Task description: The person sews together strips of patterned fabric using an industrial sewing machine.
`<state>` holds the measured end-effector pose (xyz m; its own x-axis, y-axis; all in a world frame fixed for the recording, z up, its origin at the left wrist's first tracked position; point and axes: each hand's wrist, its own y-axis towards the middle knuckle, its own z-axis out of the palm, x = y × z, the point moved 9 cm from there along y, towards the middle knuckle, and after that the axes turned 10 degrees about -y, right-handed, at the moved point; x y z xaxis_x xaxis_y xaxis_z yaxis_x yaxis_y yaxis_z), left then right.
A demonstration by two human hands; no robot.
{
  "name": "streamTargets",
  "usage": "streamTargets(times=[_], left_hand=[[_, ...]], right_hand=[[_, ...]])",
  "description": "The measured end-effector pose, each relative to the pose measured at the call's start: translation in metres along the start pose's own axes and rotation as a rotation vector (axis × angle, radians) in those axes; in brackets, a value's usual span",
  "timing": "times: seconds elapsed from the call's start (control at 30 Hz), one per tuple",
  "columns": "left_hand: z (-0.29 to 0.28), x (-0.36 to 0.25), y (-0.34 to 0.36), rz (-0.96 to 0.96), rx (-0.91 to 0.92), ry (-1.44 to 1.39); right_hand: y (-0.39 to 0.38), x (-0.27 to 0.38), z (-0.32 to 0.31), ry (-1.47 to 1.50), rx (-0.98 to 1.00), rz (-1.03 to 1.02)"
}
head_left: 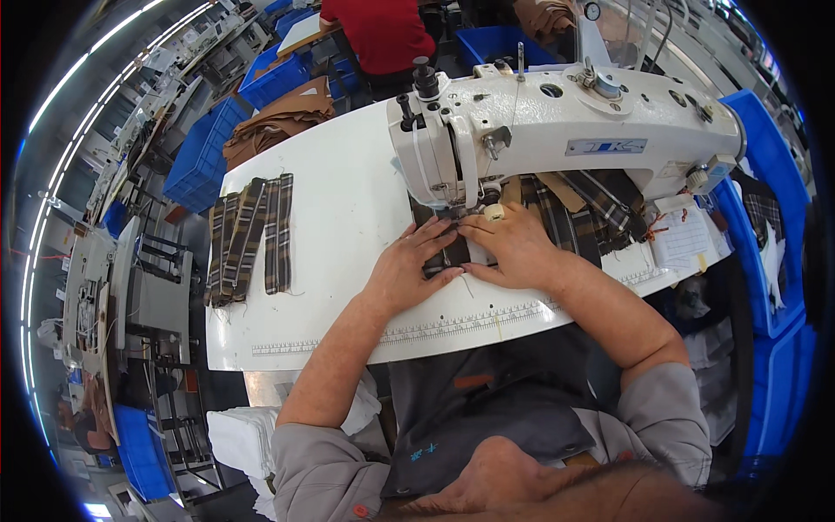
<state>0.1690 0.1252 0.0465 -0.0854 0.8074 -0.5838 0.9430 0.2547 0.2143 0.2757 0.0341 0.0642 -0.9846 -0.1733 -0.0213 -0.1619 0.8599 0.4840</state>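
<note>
At the upper left of the frame, a blue bin (202,161) stands near a heap of brown fabric (283,117); below these, on the left part of the white table (348,200), lie brown-and-black plaid strips (235,248), with one strip (277,235) just beside the pile. Toward the middle, the left hand (409,265) lies palm down, fingers loosely spread and thumb apart from them, its tips on the edge of a dark fabric piece (456,252). That piece lies at the centre of the frame, between the hands, running up to the presser foot (457,207) of a white sewing machine (557,122). The right hand (517,248) mirrors the left — half spread, thumb away from the fingers, tips on the piece's other edge, pressing it flat rather than gripping, as far as shows. The step in hand looks like lining the piece up for stitching; the next move probably calls for light, even guiding — both edges flat, fingertips clear of the needle. Farther right, more plaid fabric (609,204) is bunched under the machine's arm, then come white papers (683,237) and, at the right edge, a large blue bin (787,261).
</note>
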Motion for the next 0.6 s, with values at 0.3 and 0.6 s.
streamTargets(times=[0.3, 0.6], left_hand=[[-0.011, 0.022, 0.017, 0.014, -0.071, 0.020], [-0.015, 0.042, 0.040, -0.104, -0.134, 0.075]], right_hand=[[0.002, 0.002, 0.003, -0.022, 0.063, 0.014], [0.002, 0.001, 0.006, -0.004, 0.094, 0.025]])
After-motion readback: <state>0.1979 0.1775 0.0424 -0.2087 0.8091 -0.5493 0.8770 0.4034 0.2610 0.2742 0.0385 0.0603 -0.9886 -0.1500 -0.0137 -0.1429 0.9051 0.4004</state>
